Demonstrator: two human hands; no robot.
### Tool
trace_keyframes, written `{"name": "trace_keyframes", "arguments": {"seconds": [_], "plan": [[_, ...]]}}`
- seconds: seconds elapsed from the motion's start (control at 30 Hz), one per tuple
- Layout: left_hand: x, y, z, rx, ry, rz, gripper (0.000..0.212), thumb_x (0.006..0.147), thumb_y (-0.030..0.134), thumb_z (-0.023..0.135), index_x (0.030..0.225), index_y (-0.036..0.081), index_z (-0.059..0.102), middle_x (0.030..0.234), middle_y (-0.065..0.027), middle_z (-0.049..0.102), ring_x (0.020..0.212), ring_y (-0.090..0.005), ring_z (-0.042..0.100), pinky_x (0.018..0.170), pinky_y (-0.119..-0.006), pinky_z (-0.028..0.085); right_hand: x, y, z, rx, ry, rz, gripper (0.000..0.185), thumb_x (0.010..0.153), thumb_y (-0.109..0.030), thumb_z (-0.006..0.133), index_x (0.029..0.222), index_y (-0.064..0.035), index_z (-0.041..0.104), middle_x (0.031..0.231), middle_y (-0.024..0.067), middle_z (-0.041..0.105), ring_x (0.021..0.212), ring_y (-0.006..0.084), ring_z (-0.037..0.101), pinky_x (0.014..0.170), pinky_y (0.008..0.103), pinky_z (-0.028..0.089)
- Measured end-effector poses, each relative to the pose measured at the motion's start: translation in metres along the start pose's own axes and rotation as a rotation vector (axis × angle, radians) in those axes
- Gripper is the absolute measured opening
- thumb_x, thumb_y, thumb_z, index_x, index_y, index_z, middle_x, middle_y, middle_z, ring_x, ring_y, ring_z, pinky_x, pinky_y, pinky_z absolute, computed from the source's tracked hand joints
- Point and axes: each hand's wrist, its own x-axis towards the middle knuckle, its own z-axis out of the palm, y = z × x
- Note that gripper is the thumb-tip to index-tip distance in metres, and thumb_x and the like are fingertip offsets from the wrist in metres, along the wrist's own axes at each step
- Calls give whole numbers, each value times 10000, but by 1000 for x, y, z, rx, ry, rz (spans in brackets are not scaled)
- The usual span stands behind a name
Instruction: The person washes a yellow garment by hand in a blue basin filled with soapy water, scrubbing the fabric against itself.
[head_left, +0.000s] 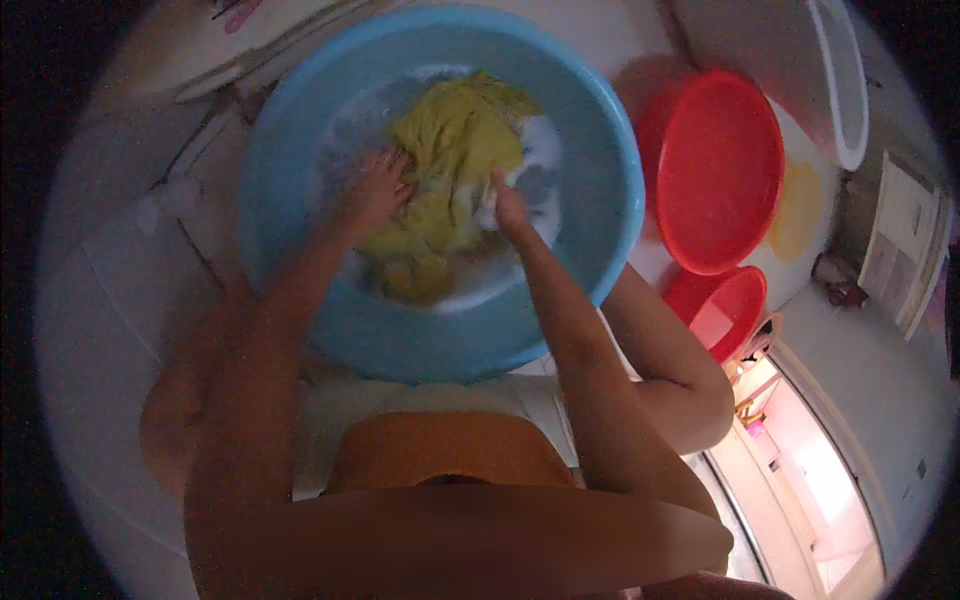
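Note:
A yellow cloth (457, 142), bunched and wet, lies in sudsy water inside a large round blue basin (450, 352). My left hand (379, 187) rests at the cloth's left edge with its fingers spread. On the opposite side, my right hand (510, 210) is against the cloth's right edge; it is seen edge-on, and most of its fingers are hidden, so its grip does not show. White foam (538, 146) floats to the right of the fabric. Beneath the lower folds the cloth looks darker and partly under water.
Two red plastic basins stand right of the blue one, a larger oval-looking one (724, 172) and a smaller one (716, 315). A white-rimmed container (844, 82) is at the upper right. My bent knees flank the basin. A lit doorway (810, 465) shows at lower right.

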Motion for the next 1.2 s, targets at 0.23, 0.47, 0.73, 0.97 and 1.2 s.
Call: {"name": "trace_keyframes", "arguments": {"seconds": [0.23,0.47,0.73,0.97,1.2], "plan": [[21,-8,1,-243,-137,-16,511,800,357,475,1199,57,366,1181,-220,372,1069,-381,380,859,-475,343,43,11,48,-1138,-445,-636,557,705,-414,569,1137,-75,475,1040,150,529,781,336,553,672,414,447],[14,56,-21,-449,383,-393,440,782,323,510,1110,35,456,1068,-229,464,955,-376,474,789,-491,387,40,9,92,387,-569,-304,411,745,-395,508,1019,-88,523,836,90,572,746,252,546,643,384,448],[-19,119,-102,-538,239,-82,322,764,285,528,964,33,553,936,-166,554,840,-322,533,731,-444,412,-45,-60,68,943,-655,334,539,803,-489,402,1158,-84,440,1090,107,501,965,249,486,851,372,387],[-11,34,-59,-284,326,-210,382,763,307,506,1051,57,525,1051,-153,505,955,-295,490,844,-471,348,-55,-44,26,1001,-629,244,569,810,-490,387,1191,-68,413,1177,120,460,1058,257,451,887,380,365],[35,1,19,-881,156,-470,306,743,160,507,1014,19,485,1058,-150,430,990,-312,368,818,-409,329,-8,-5,94,747,-484,300,532,792,-437,442,1152,-46,441,1137,116,481,1011,261,465,862,407,375]]}}
